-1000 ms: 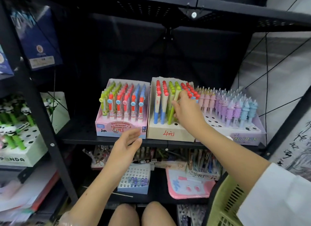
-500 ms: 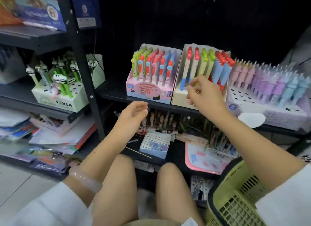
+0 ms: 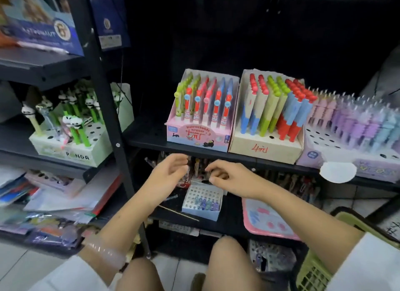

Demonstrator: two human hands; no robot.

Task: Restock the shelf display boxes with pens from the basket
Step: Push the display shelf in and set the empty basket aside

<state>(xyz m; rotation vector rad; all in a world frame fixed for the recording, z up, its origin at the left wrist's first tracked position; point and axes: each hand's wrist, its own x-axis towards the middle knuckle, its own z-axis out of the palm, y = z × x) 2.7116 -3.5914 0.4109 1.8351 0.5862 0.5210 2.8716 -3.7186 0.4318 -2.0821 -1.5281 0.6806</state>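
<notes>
The basket (image 3: 320,269) sits low at the right, its pens hidden. Both hands hold nothing: left hand (image 3: 168,173) slack and open, right hand (image 3: 229,180) loosely curled, both just below the shelf edge (image 3: 216,153). Rising carelessly could knock that edge or tip the packed boxes (image 3: 266,148). Free room lies between knees and shelf.

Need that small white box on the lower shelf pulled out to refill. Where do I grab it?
Grip the small white box by its two side walls near the front corners, coming from the front and slightly above. Its perforated top holds upright pens along the front row, so keep fingers off the top.
</notes>
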